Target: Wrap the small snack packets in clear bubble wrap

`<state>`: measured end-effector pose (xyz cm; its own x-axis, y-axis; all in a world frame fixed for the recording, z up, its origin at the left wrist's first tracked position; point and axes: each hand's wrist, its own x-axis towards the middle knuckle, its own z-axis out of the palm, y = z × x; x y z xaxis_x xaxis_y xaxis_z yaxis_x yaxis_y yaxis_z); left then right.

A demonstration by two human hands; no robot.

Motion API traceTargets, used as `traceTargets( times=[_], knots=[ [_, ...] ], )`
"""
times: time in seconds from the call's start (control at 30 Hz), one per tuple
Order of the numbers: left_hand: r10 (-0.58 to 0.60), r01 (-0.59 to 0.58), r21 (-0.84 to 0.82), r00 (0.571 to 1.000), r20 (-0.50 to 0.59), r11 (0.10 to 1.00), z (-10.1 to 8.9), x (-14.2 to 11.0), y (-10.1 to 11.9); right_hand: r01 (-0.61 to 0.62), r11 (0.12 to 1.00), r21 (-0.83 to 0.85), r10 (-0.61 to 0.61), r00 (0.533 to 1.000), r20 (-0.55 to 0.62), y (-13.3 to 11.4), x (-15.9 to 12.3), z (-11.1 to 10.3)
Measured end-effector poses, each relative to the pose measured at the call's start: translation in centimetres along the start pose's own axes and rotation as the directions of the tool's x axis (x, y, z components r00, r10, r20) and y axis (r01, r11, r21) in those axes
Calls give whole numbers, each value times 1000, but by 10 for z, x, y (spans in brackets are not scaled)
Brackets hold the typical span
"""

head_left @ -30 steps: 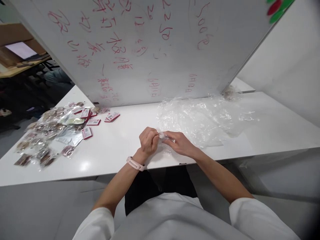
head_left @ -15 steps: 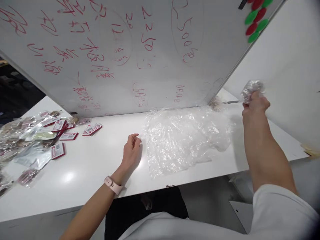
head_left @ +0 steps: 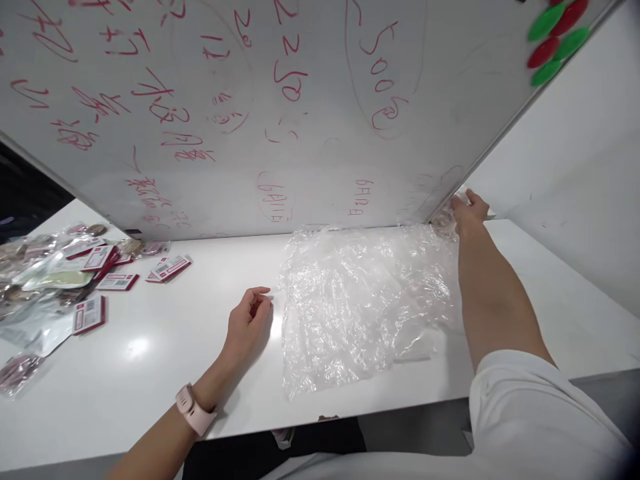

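A large crinkled sheet of clear plastic [head_left: 350,307] lies spread on the white table. Just off its left edge rests my left hand [head_left: 249,319], empty, with the fingers loosely curled and the thumb apart from them. My right hand [head_left: 470,205] reaches to the far right corner, by the whiteboard's lower edge. Its fingers are closed around a crumpled clear plastic bundle [head_left: 462,193], of which only a bit shows. Right under that hand sits another clear-wrapped item [head_left: 443,221], partly covered by the hand and the sheet.
A whiteboard [head_left: 320,153] with red writing stands along the back of the table [head_left: 165,360]. Red and green magnets [head_left: 544,52] sit at its upper right. At left lie a heap of bagged items [head_left: 45,267] and several red-and-white labelled cards [head_left: 170,268]. A white wall [head_left: 575,173] borders the right.
My right hand has come down and to the left with the plastic bundle, from beside the wall to the table's back corner. My left hand stays by the sheet. The view has shifted slightly.
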<state>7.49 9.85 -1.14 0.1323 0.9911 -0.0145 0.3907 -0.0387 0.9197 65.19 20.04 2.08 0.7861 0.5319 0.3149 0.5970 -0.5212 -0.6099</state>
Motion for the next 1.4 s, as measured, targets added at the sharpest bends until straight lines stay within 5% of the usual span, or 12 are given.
traceTargets(
  times=[0.23, 0.5, 0.63, 0.7, 0.77, 0.8, 0.87, 0.93, 1.07, 1.23, 1.33, 1.4],
  knots=[
    [1, -1, 23, 1000, -1, 1000, 1, -1, 1, -112, 993, -38, 114, 990, 81, 3, -6, -4],
    [-4, 4, -14, 1000, -5, 1000, 1, -1, 2, -24, 999, 36, 24, 1000, 21, -14, -6, -27],
    [-26, 26, -25, 1000, 2, 999, 1, -3, 6, 118, 988, 100, -96, 975, -203, -45, -36, -59],
    [-14, 14, -26, 1000, 7, 1000, 0, -4, 9, 337, 923, 186, -276, 916, -293, -69, -81, -77],
    [9, -9, -24, 1000, 19, 1000, -1, -5, 11, 568, 767, 297, -530, 823, -205, -91, -148, -93],
    [22, -21, -19, 999, 33, 1000, -2, -5, 12, 666, 662, 345, -673, 730, -118, -98, -185, -99],
    [55, -56, 0, 993, 100, 998, -1, -7, 13, 770, 422, 480, -895, 438, 84, -106, -261, -104],
    [112, -119, 25, 973, 202, 993, 2, -10, 14, 766, 345, 542, -938, 295, 180, -105, -326, -101],
    [192, -209, 18, 925, 328, 978, 2, -19, 14, 738, 429, 520, -901, 389, 192, -99, -399, -90],
    [171, -170, -32, 922, 348, 985, -37, -45, 8, 724, 532, 438, -833, 540, 120, -94, -425, -100],
    [171, -200, 124, 963, 210, 972, -61, -67, 8, 743, 561, 366, -827, 526, 198, -86, -438, -100],
    [270, -300, 170, 947, 175, 939, -65, -81, 11, 758, 542, 363, -837, 449, 311, -84, -453, -95]
  ],
)
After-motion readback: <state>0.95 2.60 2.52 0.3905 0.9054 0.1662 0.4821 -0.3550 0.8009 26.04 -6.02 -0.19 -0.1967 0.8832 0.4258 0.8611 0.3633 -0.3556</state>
